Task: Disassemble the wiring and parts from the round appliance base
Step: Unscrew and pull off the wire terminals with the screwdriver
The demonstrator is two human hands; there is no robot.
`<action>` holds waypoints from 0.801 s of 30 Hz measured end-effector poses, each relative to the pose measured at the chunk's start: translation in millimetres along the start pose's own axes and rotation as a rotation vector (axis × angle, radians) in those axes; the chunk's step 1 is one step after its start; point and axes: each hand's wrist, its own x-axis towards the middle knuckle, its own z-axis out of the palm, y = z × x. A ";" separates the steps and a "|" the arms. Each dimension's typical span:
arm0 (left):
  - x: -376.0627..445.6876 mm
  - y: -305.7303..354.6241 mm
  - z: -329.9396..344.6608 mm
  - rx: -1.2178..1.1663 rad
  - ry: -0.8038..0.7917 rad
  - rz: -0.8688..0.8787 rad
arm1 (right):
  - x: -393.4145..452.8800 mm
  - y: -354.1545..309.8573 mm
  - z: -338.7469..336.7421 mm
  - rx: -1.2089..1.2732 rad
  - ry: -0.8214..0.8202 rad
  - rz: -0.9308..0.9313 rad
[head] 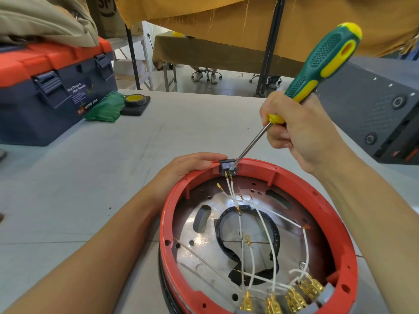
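the round red appliance base [254, 241] lies open side up on the near right part of the grey table [113, 177]. the left hand [181, 166] curls over its far rim, beside a small black connector block [227, 167]. the right hand [301, 134] grips a green and yellow screwdriver [317, 71], tip on that block. white wires [267, 232] run to brass terminals [283, 298] at the near rim. a blue and orange toolbox [49, 91] sits far left.

"WING BOX" and "Best Design & Most Versatile" on the toolbox [56, 96] label
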 end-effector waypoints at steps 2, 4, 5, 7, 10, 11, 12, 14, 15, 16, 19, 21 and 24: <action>0.0 0.0 0.0 -0.001 -0.002 -0.001 | 1.8 2.4 -1.9 0.010 0.015 0.022; -0.1 0.2 -0.3 -0.001 -0.007 -0.002 | 3.7 5.4 -3.7 0.029 0.035 0.051; -0.3 0.4 -0.3 -0.001 -0.009 -0.001 | 4.7 6.4 -4.0 0.038 0.043 0.062; -0.7 0.5 0.0 -0.001 -0.016 0.003 | 6.2 6.5 -4.0 0.048 0.051 0.078; -1.5 0.4 0.0 0.002 -0.022 0.007 | 7.1 7.1 -4.2 0.062 0.072 0.108; -1.5 0.3 0.1 0.003 -0.023 0.007 | 7.0 7.6 -4.5 0.068 0.081 0.120; -1.4 0.2 0.3 0.004 -0.022 0.007 | 7.0 8.6 -4.6 0.071 0.090 0.131; -1.1 0.2 0.3 0.010 -0.016 0.010 | 7.6 10.3 -4.9 0.073 0.101 0.148; -1.0 0.1 0.0 0.014 -0.014 0.013 | 8.1 10.8 -4.9 0.074 0.104 0.153; -0.9 0.2 -0.2 0.019 -0.014 0.015 | 8.8 10.8 -4.9 0.077 0.108 0.159; -1.3 0.2 -0.8 0.025 -0.014 0.015 | 10.6 11.1 -5.7 0.086 0.125 0.201; -1.0 0.1 -1.0 0.034 -0.010 0.013 | 10.8 12.3 -6.0 0.098 0.131 0.234; -0.5 0.2 -0.6 0.028 -0.015 0.012 | 12.1 13.7 -6.4 0.122 0.149 0.273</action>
